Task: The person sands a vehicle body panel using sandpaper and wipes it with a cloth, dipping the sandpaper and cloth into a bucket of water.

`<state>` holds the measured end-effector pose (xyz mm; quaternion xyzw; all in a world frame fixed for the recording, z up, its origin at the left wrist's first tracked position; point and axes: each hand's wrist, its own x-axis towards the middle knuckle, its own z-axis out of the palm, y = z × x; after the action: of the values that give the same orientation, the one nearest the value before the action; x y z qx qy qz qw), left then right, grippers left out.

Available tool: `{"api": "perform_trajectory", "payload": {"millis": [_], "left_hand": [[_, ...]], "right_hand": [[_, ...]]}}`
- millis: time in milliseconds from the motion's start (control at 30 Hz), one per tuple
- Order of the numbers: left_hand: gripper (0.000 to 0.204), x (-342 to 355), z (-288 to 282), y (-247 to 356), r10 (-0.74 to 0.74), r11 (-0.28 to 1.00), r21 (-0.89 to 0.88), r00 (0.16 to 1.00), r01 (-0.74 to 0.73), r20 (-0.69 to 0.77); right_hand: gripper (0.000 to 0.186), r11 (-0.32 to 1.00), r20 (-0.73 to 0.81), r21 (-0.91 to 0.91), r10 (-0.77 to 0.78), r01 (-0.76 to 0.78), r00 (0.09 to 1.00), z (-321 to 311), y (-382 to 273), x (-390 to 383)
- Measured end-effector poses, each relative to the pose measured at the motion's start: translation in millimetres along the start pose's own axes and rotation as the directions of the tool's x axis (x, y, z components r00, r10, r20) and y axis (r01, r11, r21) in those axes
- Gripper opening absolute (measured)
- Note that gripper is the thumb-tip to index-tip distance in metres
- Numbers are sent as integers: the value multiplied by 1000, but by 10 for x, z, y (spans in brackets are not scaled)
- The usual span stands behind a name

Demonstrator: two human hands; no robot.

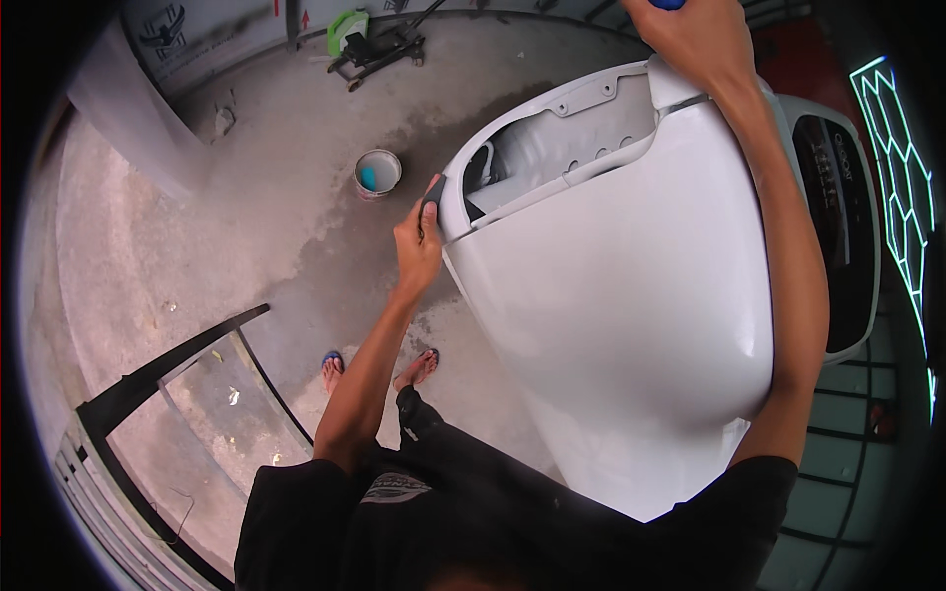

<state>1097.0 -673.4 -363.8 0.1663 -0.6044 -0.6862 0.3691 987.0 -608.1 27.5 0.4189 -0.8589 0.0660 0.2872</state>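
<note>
A large white curved body panel (631,325), like a scooter's front cover, stands on edge in front of me. My left hand (418,246) presses a small dark grey sanding pad (431,202) against the panel's left rim. My right hand (690,39) grips the panel's top end, with my forearm lying along its right side. A blue object (666,4) shows just above that hand's fingers at the frame's top edge.
A small white bucket (377,173) with blue liquid stands on the wet concrete floor (246,227). A floor jack (379,49) lies at the back. A black metal frame (168,374) sits at lower left. A white machine with a dark control panel (838,236) is behind the body panel.
</note>
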Motion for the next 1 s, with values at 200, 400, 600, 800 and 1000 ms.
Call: {"api": "perform_trajectory", "payload": {"millis": [200, 400, 600, 800, 1000], "left_hand": [[36, 98, -10, -144, -199, 975, 155, 941, 161, 273], [48, -158, -23, -5, 69, 997, 44, 992, -64, -109], [31, -51, -66, 278, -110, 968, 237, 985, 78, 129], [29, -406, -53, 410, -40, 991, 122, 990, 56, -135], [29, -418, -68, 19, -232, 947, 238, 972, 216, 39]], "right_hand": [[31, 999, -34, -9, -34, 34, 999, 8, 9, 16], [32, 998, -37, -39, -42, 41, 998, 15, 37, 33], [31, 998, -35, -21, -56, 56, 998, 15, 18, 11], [31, 1000, 9, -12, 10, -10, 1000, 23, 8, 10], [30, 998, -34, -14, -66, 66, 997, 37, 33, 0]]}}
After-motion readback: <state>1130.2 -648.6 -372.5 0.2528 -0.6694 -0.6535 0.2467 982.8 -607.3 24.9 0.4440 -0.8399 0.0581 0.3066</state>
